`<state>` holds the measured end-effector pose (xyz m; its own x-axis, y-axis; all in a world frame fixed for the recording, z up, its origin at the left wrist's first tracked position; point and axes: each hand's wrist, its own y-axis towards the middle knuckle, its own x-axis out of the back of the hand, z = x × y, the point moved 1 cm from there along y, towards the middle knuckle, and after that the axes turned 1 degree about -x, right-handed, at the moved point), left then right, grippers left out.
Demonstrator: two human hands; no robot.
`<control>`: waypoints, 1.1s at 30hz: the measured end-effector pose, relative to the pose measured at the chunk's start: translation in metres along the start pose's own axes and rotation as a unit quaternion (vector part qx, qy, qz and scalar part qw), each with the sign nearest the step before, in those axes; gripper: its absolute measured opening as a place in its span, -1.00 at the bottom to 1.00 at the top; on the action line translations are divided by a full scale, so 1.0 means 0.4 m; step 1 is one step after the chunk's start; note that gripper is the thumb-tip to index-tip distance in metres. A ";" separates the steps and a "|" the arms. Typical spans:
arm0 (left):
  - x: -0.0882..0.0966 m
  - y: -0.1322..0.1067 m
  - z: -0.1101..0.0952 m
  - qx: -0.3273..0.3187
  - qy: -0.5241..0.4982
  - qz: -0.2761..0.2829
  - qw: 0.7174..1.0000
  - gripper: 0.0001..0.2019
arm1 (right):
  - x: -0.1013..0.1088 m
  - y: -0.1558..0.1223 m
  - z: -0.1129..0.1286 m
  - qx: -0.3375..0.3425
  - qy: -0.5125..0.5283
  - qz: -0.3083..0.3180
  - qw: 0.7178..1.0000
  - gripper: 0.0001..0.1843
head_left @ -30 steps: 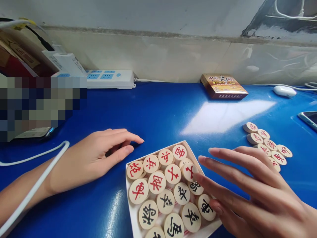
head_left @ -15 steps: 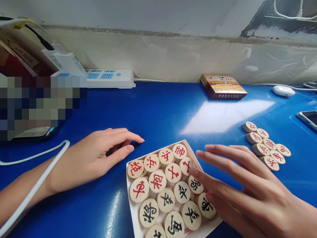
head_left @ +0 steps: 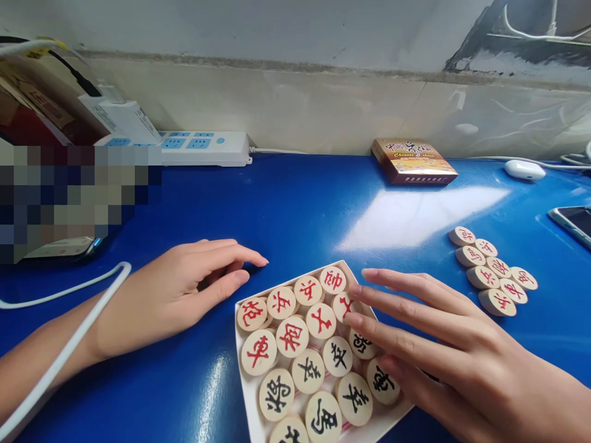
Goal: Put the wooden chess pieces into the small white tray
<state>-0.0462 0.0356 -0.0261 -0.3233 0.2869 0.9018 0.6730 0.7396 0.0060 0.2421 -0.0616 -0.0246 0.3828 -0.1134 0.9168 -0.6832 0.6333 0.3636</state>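
A white open box (head_left: 244, 397) stands on the blue table, holding several round Chinese chess pieces (head_left: 292, 336). Some bear red characters, others black ones. My right hand (head_left: 466, 344) has its fingers spread over the box's right edge. Its fingertips lie at the red and black pieces along that side, partly covering them; whether they touch cannot be made out. Left of the box, my left hand (head_left: 182, 292) rests on the table, index finger stretched out and thumb apart, with nothing in it. More red-marked chess pieces (head_left: 498, 267) lie in a cluster to the right.
A printed Chinese chess box (head_left: 413, 161) lies near the wall. A white power strip (head_left: 221, 147) with chargers stands at the back left. A white cable (head_left: 64, 360) crosses my left forearm. At right are a white mouse-like object (head_left: 524, 170) and a phone (head_left: 575, 223).
My right hand has shifted slightly left, further over the box's right edge. My left hand and the pieces have stayed in place; the view has shifted a little.
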 end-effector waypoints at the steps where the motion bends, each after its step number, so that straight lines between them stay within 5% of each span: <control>1: 0.000 0.000 0.000 -0.001 0.001 -0.001 1.000 -0.77 | 0.000 0.001 -0.001 0.000 0.004 0.001 1.000 -0.62; 33: -0.003 0.002 0.003 -0.001 0.002 0.007 1.000 -0.74 | -0.002 0.003 -0.003 0.001 0.012 0.004 1.000 -0.62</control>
<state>-0.0462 0.0367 -0.0277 -0.3116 0.2949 0.9033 0.6788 0.7343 -0.0056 0.2417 -0.0598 -0.0249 0.3924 -0.0898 0.9154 -0.6880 0.6319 0.3569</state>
